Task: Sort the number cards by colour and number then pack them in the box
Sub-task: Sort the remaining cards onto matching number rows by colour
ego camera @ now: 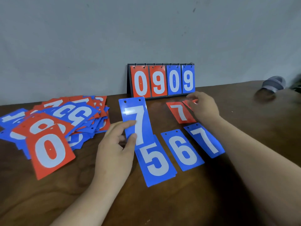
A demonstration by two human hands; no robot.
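Observation:
My left hand (115,147) pinches a blue 7 card (136,118) by its lower edge, held upright above the table. Below it lie a blue 5 card (155,162), a blue 6 card (182,150) and another blue 7 card (205,139) in a row. My right hand (203,106) holds a red card (189,103) at the far side, its number hidden, beside a red 7 card (180,113) that lies flat. A loose pile of red and blue cards (53,126) covers the left, with a red 0 (49,150) on top.
A black flip scoreboard stand (161,79) showing 0 9 0 9 stands against the wall at the table's back edge. A grey rounded object (273,84) sits at the far right. The brown wooden table (179,206) shows bare wood near me.

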